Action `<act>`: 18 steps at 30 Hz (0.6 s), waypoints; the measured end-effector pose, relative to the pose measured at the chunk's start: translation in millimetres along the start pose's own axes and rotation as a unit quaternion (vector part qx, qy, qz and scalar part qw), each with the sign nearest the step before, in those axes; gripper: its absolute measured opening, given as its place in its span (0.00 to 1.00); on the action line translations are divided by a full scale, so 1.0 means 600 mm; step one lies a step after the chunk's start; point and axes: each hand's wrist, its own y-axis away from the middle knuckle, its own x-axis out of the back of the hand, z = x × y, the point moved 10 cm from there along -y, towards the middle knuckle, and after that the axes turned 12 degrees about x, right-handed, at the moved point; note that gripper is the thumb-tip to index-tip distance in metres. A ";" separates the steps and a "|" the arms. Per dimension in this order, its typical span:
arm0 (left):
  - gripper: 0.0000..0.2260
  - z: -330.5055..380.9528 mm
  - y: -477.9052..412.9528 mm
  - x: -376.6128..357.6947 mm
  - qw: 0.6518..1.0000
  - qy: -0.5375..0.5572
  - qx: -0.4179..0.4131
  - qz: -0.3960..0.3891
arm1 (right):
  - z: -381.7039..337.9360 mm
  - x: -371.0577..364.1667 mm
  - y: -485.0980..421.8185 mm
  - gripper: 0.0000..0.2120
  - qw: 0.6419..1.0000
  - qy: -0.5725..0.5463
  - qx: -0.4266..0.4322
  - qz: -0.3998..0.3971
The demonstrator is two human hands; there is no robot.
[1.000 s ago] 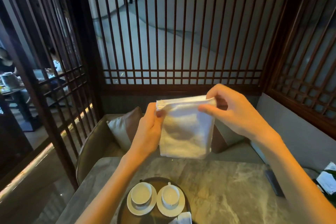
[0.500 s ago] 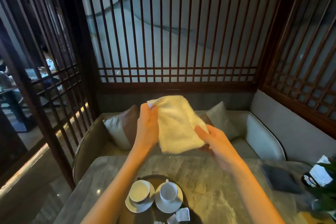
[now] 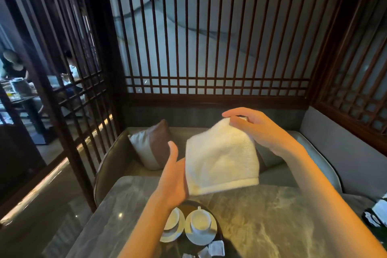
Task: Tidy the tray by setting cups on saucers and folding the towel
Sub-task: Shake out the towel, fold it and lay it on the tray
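The white towel (image 3: pixel 222 159) hangs folded in the air above the table, with its hemmed lower edge just over the far rim of the tray. The right hand (image 3: pixel 261 130) pinches it at its 1 o'clock corner, fingers curled over the top fold. The left hand (image 3: pixel 173 182) is at the towel's 8 o'clock, palm flat against the lower-left edge and thumb upright and off the cloth. Its fingers run behind the towel, out of sight.

Half a second ago the roles were reversed. The left hand pinched the top corner, and the right hand lay under the lower-right edge. A second ago both hands held the top corners.

At the towel's 6 o'clock the dark round tray (image 3: pixel 189 205) sits on the grey marble table (image 3: pixel 272 216). On it a white cup (image 3: pixel 199 221) stands on its saucer (image 3: pixel 201 239). A second cup (image 3: pixel 172 217) on a second saucer (image 3: pixel 171 234) is beside it at 9 o'clock, partly hidden by the left forearm. White sachets (image 3: pixel 216 248) lie at the tray's 5 o'clock.

A two-tone cushion (image 3: pixel 150 144) leans on the grey bench (image 3: pixel 335 153) at the towel's 9 o'clock. A dark wooden lattice screen (image 3: pixel 209 48) stands at 12 o'clock.
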 end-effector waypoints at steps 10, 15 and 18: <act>0.16 0.120 0.046 -0.025 0.799 -0.371 -0.303 0.365 | 0.090 -0.098 0.081 0.36 0.877 -0.464 -0.116 0.049; 0.20 0.124 0.051 -0.013 0.724 -0.435 -0.332 0.419 | 0.124 -0.130 0.110 0.27 0.928 -0.328 -0.122 0.130; 0.18 0.109 0.054 -0.006 0.707 -0.438 -0.323 0.451 | 0.109 -0.079 0.120 0.13 0.942 -0.167 -0.076 0.282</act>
